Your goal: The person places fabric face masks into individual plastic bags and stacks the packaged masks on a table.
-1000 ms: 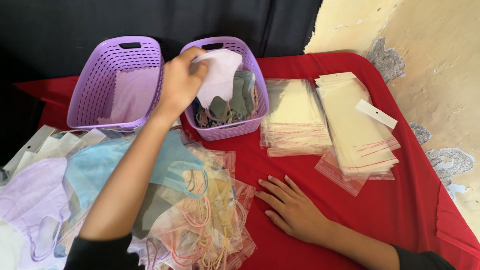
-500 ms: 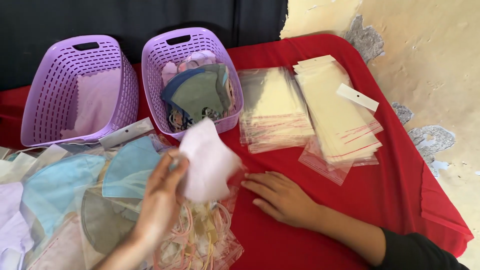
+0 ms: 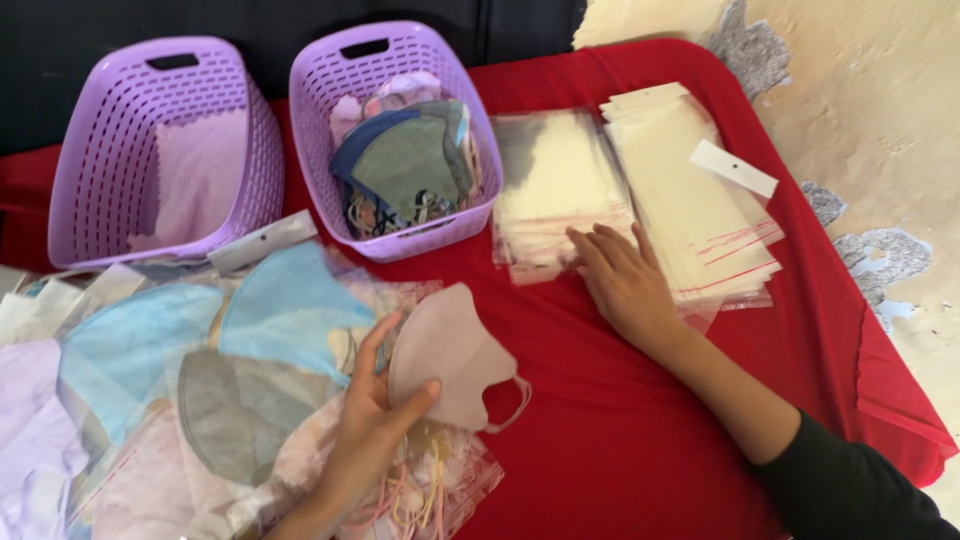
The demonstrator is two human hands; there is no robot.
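A red-covered table [image 3: 640, 440] stands against a black backdrop [image 3: 300, 25] and a cream, peeling wall [image 3: 860, 90].

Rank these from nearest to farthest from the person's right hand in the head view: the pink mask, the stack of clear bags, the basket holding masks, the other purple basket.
From the right hand:
1. Stack of clear bags: under the fingertips, touching.
2. Pink mask: lower left, in the left hand.
3. Basket holding masks: upper left.
4. Other purple basket: far left.
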